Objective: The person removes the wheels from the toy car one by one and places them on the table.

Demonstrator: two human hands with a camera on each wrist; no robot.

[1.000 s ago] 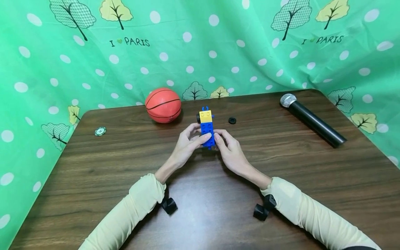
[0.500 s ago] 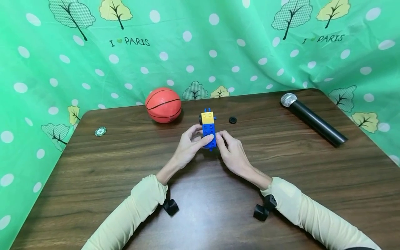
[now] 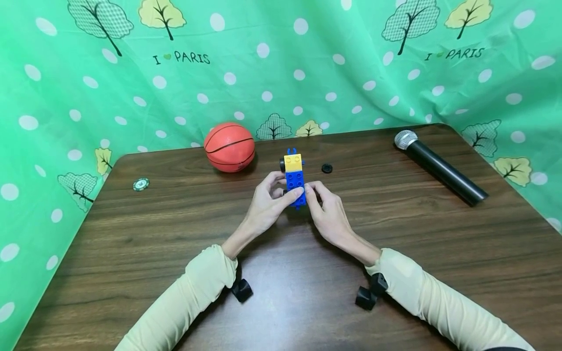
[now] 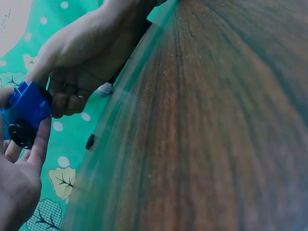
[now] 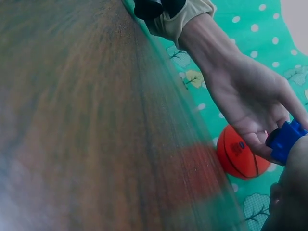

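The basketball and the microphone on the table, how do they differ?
The basketball is a round orange ball with black seams; the microphone is a long black cylinder with a silver mesh head. The basketball sits at the table's back edge, left of the block toy that both hands hold; the microphone lies flat, far right, head pointing away. Both rest untouched.

both hands meet at mid-table, left hand [image 3: 269, 204] and right hand [image 3: 327, 212] pinching with curled fingers.
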